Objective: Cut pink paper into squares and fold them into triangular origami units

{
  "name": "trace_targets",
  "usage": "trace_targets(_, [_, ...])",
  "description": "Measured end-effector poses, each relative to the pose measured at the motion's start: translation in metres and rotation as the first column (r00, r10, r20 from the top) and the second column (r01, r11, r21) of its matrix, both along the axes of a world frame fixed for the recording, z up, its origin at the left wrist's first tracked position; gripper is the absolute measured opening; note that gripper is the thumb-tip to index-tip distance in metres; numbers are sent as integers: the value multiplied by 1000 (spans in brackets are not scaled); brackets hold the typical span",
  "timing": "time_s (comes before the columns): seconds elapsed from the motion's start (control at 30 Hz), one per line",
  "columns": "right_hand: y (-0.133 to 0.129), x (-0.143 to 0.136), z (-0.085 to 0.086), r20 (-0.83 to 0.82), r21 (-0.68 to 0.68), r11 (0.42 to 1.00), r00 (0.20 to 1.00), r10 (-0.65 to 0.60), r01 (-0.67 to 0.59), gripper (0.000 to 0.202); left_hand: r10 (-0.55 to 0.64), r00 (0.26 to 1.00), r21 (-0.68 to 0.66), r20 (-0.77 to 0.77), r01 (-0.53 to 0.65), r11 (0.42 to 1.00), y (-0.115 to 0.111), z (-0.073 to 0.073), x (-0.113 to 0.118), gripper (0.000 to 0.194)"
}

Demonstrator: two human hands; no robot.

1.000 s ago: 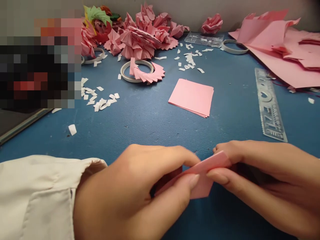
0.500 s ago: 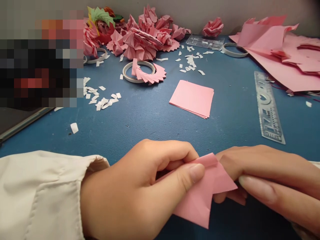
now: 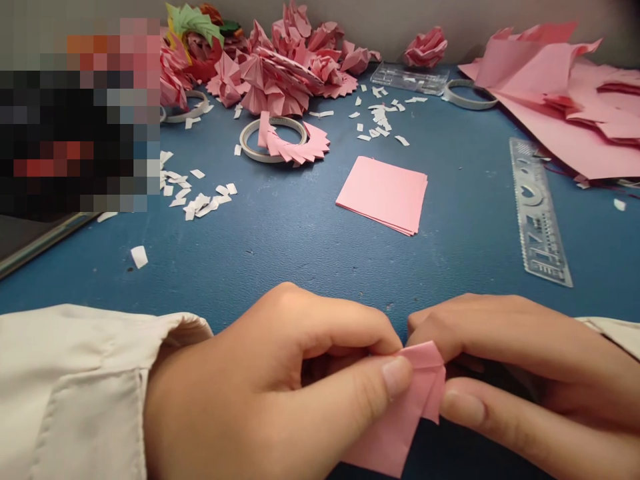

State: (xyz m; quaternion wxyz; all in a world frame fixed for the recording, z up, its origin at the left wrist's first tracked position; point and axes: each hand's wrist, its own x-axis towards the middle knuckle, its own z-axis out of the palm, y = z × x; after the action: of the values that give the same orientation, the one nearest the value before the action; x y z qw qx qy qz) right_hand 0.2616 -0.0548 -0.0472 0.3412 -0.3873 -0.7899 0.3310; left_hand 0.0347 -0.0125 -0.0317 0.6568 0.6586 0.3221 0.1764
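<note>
A folded piece of pink paper [image 3: 395,427] is pinched between the thumb and curled fingers of my left hand [image 3: 270,380]. Its top edge has a narrow fold, and a small pleated flap stands at its right side. My right hand [image 3: 520,353] closes on that flap, the thumb at its edge and the bent index finger behind; the exact contact is partly hidden. Beyond my hands lies a neat stack of pink paper squares [image 3: 385,195].
A ring of folded pink pieces [image 3: 315,148] leans on a tape roll [image 3: 247,143]. Crumpled pink paper flowers [image 3: 280,80] sit at the back. White scraps [image 3: 203,203] lie scattered. A clear stencil ruler [image 3: 537,213] and large pink sheets [image 3: 530,100] are at right.
The flap at the paper's right side, which stuck out as a point, is now turned in and narrower. My right hand has moved left against it, and the paper sits slightly lower.
</note>
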Motion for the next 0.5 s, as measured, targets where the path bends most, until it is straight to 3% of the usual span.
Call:
trace_targets(0.07, [7, 4, 0, 24, -1, 995, 994, 103, -103, 24, -6, 1000, 72, -8, 7, 997, 1, -1, 1, 26])
trace_targets(0.13, [9, 6, -1, 35, -7, 992, 992, 125, -125, 29, -6, 1000, 116, -16, 8, 993, 1, -1, 2, 29])
trace_targets(0.3, [8, 4, -2, 46, -16, 994, 993, 106, -106, 28, -28, 999, 125, 34, 23, 992, 0, 0, 3, 31])
trace_targets(0.4, [5, 0, -2, 23, -2, 993, 993, 119, -119, 30, -22, 1000, 216, -9, 23, 976, -1, 3, 4, 31])
trace_targets(0.5, [-1, -4, -2, 63, 11, 999, 997, 33, -34, 34, -38, 999, 290, -39, 47, 956, -1, 6, 2, 27])
